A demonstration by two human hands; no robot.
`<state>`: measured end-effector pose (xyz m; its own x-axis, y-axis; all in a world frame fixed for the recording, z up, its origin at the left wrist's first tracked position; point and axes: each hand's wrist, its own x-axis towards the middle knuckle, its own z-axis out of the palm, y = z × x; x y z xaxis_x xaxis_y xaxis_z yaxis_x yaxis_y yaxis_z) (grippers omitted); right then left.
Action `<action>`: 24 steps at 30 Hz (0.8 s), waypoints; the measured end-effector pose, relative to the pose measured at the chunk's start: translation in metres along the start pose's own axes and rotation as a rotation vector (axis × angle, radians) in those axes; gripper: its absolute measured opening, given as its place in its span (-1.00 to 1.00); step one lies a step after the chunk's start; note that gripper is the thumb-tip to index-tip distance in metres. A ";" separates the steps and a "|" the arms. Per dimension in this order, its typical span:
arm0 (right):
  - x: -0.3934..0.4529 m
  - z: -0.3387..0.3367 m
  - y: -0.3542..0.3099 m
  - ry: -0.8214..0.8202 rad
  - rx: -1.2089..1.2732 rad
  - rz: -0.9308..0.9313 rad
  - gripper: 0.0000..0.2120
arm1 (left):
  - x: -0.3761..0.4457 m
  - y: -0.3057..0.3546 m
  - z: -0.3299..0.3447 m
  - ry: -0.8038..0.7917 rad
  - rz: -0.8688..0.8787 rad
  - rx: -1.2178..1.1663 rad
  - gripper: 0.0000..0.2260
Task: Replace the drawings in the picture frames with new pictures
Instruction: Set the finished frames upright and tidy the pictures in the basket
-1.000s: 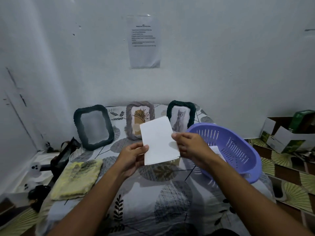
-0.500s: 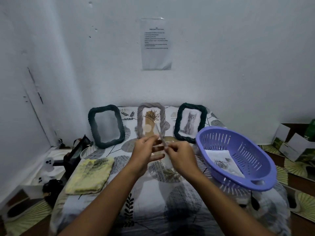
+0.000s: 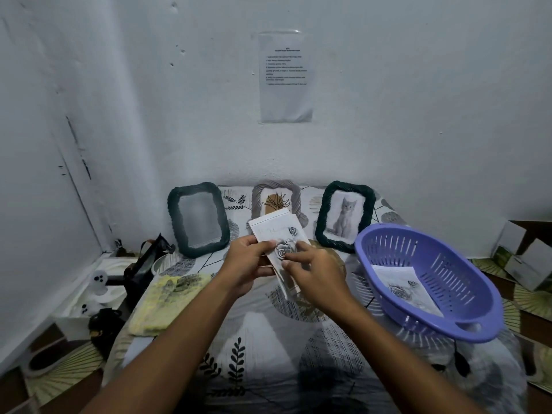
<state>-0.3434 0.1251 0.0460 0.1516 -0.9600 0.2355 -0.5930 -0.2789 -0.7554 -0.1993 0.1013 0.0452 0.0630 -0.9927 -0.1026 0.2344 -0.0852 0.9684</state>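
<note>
Three frames lean on the back wall: a dark green frame (image 3: 198,219) with a blank pane at left, a grey frame (image 3: 276,195) with a plant drawing in the middle, and a dark green frame (image 3: 344,215) with a cat picture at right. My left hand (image 3: 249,259) and my right hand (image 3: 312,273) both hold a small stack of rose pictures (image 3: 280,237) in front of the grey frame, printed side toward me. Another rose picture (image 3: 403,286) lies in the purple basket (image 3: 466,319).
A yellow cloth (image 3: 165,303) lies on the patterned table cover at left. A dark bag (image 3: 143,264) and white items sit on the floor at left. Cardboard boxes (image 3: 525,258) stand at right. A printed sheet (image 3: 285,77) hangs on the wall.
The paper was held up with its blank side toward me, then turned edge-on; now its rose print faces me. The view has shifted left.
</note>
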 end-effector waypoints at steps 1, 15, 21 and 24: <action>0.002 -0.001 0.003 0.013 0.028 0.013 -0.71 | 0.001 0.002 -0.002 -0.022 -0.005 0.019 -0.83; 0.007 -0.039 0.024 -0.023 0.580 0.419 -0.88 | 0.005 0.010 -0.009 -0.186 -0.092 0.117 -0.81; 0.005 -0.079 0.039 0.014 0.641 0.468 -0.88 | 0.009 0.007 0.028 -0.269 -0.098 0.168 -0.79; 0.005 -0.106 0.052 0.044 0.624 0.495 -0.85 | 0.014 0.004 0.056 -0.282 -0.104 0.167 -0.73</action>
<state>-0.4577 0.1088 0.0722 -0.0525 -0.9778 -0.2027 -0.0288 0.2044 -0.9785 -0.2519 0.0824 0.0609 -0.2292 -0.9604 -0.1582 0.0617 -0.1765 0.9824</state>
